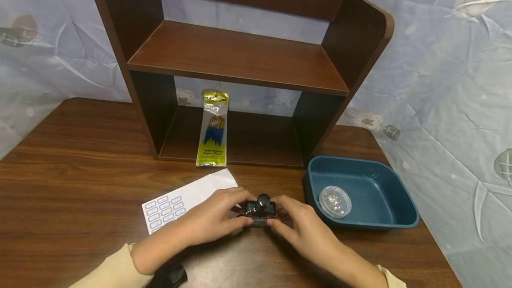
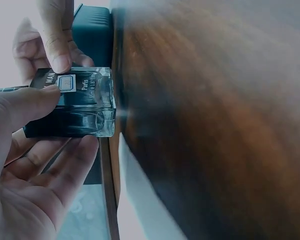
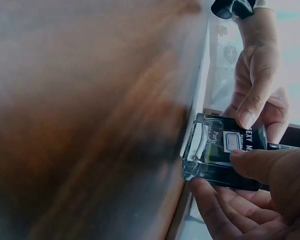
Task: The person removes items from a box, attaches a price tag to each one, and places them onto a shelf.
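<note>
Between my two hands is a square perfume bottle, black above with a clear glass base and a round black cap. My left hand grips its left side with the thumb in front and the fingers round the side. From the right, my right hand holds it the same way. A small blue-bordered sticker sits on the printed front, and both thumbtips lie beside that sticker in the wrist views. Under my left forearm is a white sheet of labels, partly hidden by the arm.
A brown wooden shelf stands at the back of the table. A pack of artist brushes leans in its lower compartment. To the right, a blue bin holds a round clear container of small shiny pieces.
</note>
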The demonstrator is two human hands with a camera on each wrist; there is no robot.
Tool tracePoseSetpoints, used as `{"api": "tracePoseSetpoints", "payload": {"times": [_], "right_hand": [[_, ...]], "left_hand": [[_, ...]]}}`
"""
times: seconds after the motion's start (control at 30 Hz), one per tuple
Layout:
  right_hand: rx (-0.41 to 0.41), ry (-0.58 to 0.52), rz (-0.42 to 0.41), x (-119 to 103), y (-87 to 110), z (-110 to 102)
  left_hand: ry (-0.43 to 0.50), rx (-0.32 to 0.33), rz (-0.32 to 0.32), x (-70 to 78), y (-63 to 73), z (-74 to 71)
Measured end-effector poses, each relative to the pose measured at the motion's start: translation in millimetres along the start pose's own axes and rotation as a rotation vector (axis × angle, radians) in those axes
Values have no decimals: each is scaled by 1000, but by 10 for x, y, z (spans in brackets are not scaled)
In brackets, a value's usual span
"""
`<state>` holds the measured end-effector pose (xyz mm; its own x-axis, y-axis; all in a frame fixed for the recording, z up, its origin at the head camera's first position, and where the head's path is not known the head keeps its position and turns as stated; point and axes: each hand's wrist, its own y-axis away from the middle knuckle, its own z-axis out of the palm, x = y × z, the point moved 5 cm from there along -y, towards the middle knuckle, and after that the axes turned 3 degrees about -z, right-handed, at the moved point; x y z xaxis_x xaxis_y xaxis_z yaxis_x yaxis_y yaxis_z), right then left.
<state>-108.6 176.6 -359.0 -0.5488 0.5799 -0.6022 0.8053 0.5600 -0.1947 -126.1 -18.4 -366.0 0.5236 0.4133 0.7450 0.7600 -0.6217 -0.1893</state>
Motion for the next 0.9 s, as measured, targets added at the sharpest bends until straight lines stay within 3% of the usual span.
{"api": "tracePoseSetpoints", "payload": {"times": [0.33,0.5,0.63,0.9], "right_hand": [[70,-45,10,-102,-185,-205],[114,-43,-6,-114,-293,-297],[113,-56,9,-115,-382,-368],[115,-28,13,-62,-585,-498]], "left_hand": [[58,104,17,61,-86,-210],[62,155,-26,71,-146,-315],[98,188,-71,43,-208,-378],[150,252,-56,11,-373,-513]]}}
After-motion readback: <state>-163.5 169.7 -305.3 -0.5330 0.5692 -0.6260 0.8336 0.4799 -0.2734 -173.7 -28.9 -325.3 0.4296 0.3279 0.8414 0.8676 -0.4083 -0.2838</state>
